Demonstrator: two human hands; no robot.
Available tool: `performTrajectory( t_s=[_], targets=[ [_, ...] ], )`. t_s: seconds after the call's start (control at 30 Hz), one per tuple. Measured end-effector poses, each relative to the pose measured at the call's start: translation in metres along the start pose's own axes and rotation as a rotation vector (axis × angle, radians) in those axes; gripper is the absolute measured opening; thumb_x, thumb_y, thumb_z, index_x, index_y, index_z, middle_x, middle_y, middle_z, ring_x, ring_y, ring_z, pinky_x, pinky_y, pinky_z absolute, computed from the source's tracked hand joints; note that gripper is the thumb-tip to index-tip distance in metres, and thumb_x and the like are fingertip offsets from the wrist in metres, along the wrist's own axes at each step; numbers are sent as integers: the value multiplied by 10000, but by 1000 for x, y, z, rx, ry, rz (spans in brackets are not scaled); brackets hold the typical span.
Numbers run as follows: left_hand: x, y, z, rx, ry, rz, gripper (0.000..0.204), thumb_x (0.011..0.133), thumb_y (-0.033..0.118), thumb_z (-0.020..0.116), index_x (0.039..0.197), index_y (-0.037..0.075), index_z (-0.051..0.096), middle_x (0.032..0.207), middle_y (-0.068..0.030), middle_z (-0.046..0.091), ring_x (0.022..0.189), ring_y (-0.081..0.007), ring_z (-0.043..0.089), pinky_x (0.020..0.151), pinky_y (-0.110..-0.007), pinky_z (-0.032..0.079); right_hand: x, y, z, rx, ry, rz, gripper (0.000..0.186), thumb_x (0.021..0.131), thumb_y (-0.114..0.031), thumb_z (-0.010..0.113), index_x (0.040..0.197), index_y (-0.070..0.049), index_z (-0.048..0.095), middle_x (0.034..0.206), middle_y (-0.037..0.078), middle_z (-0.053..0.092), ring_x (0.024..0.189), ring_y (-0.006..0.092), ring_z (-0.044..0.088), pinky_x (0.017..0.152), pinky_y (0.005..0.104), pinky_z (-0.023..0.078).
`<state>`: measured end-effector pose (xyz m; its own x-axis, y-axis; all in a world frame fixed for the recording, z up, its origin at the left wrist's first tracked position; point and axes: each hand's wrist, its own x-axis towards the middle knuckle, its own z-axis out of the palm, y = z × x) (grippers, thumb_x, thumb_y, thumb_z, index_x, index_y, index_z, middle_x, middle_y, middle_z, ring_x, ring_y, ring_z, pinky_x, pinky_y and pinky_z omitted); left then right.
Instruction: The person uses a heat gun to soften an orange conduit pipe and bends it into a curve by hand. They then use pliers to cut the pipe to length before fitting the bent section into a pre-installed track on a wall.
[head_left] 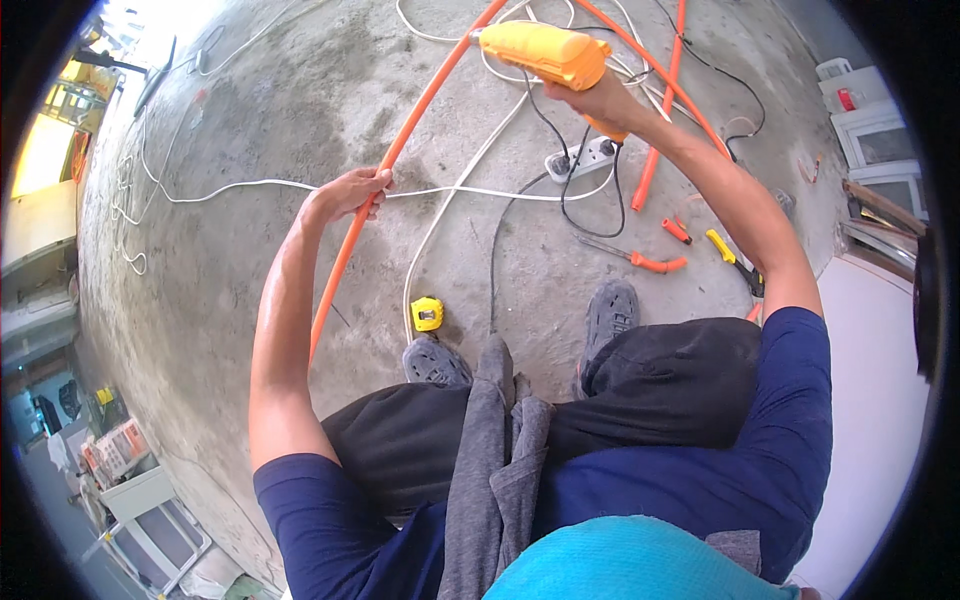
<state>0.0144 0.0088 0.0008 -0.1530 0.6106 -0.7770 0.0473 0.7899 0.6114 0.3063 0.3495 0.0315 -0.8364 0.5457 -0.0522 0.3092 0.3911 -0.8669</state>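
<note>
Nearby, cable (420, 191) under pipe (411, 127), power strip (583, 160)

Just past the white power strip (582, 160), the right hand (604, 101) grips a yellow heat gun (540, 50). Left of the strip, the left hand (350, 192) holds a long orange pipe (424, 103). The gun's tip may touch the pipe; it's hard to see.

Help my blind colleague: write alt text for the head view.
Someone's left hand holds a long orange tube while the right hand aims a yellow gun-shaped power tool at it. Cables, a white power strip and a yellow tape measure lie on the concrete floor.
</note>
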Motion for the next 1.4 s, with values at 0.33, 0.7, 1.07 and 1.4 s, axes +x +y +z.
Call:
performTrajectory(
  t_s=[0.33, 0.7, 1.07, 1.4],
  targets=[
    [5, -1, -4, 29, 2, -6, 348, 1071, 436, 538, 988, 100, 500, 779, 27, 473, 679, -114, 472, 655, -315, 471, -24, -1, 43, -6, -144, -337, 491, 884, -373, 811, 1252, -104, 628, 1055, 55, 729, 981, 182, 691, 867, 349, 552],
    [0, -1, -4, 31, 34, 7, 388, 1061, 447, 549, 971, 69, 551, 777, -21, 575, 661, -142, 578, 680, -338, 558, -9, -3, 4, 23, -57, -118, 459, 853, -408, 836, 1154, -100, 677, 903, -4, 689, 795, 108, 645, 719, 304, 542],
    [-10, 5, 1, 112, 64, -22, 486, 1069, 566, 431, 1006, 96, 541, 766, -3, 543, 681, -138, 548, 700, -335, 543, 12, 9, -16, -22, 124, 9, 401, 853, -460, 815, 991, -104, 693, 657, -38, 577, 596, 63, 552, 555, 280, 455],
    [-3, 3, -3, 96, 42, -21, 490, 1083, 573, 371, 954, 118, 497, 749, 17, 475, 640, -120, 453, 648, -322, 488, -21, 0, 29, -129, -78, -434, 484, 873, -343, 824, 1234, -83, 633, 1077, 66, 733, 994, 189, 692, 875, 351, 552]
  ],
)
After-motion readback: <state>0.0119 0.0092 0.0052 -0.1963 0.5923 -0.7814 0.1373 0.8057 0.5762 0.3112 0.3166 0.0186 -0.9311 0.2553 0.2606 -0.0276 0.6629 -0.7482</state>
